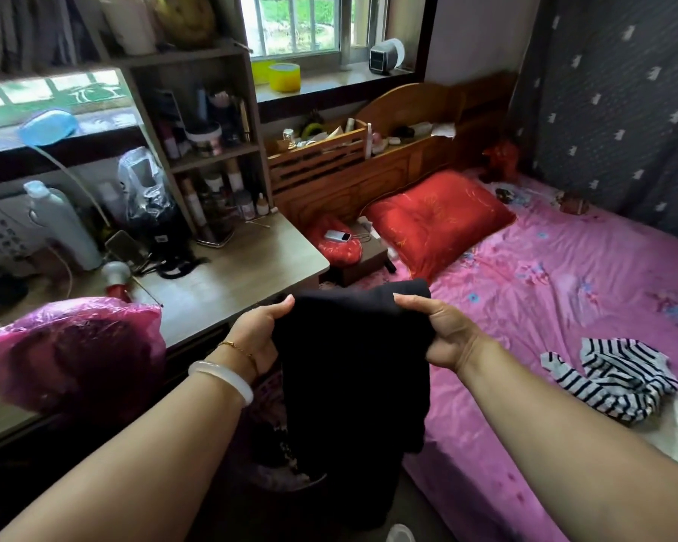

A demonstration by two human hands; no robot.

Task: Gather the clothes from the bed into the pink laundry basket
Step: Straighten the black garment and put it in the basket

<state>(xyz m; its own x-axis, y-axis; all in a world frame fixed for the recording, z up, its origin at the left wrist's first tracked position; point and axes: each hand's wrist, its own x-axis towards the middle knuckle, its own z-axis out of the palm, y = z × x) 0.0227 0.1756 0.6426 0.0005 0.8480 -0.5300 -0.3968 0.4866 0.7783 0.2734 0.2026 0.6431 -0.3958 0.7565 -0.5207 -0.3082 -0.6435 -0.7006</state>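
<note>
A black garment (353,369) hangs between my hands over the gap between desk and bed. My left hand (257,332) grips its upper left edge and my right hand (437,330) pinches its upper right edge. Below it, mostly hidden by the cloth and my left arm, stands the pink laundry basket (275,475) with dark and patterned clothes inside. A black-and-white striped garment (619,379) lies crumpled on the pink floral bed sheet (545,291), to the right of my right forearm.
A red pillow (439,221) lies at the wooden headboard (388,158). The wooden desk (228,275) on the left carries bottles, a lamp and a shelf. A pink plastic bag (75,346) sits on its near corner. A dark curtain (619,103) bounds the bed's far side.
</note>
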